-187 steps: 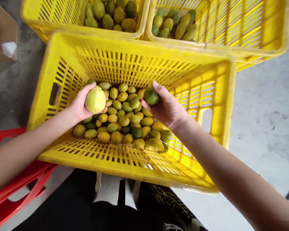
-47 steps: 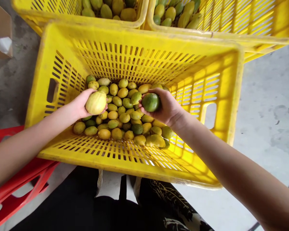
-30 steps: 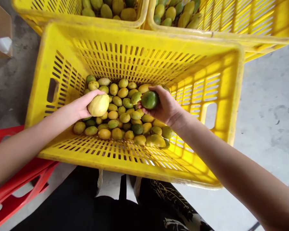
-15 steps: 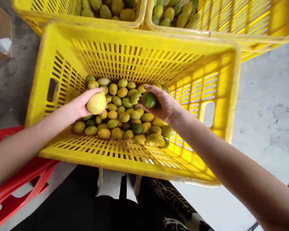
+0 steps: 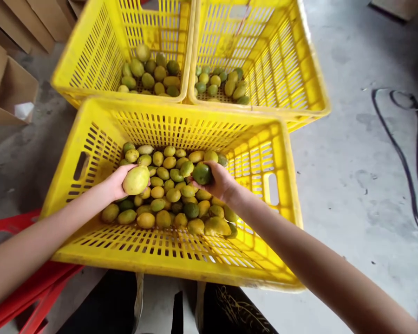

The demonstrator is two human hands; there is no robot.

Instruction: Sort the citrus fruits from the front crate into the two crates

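near crate (image 5: pixel 285 195): directly in front of the person, on the floor (image 5: pixel 351 185)
fruit pile (image 5: pixel 167 199): in near crate, along its bottom
two far crates (image 5: pixel 191 46): side by side behind near crate, touching its far rim
cardboard box (image 5: pixel 7 88): left of the crates
cable (image 5: pixel 414 153): on floor, far right
stool (image 5: pixel 7 227): at near crate's left near corner

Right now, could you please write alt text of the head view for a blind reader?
The left hand holds a yellow fruit and the right hand a green fruit over a yellow crate of fruit.
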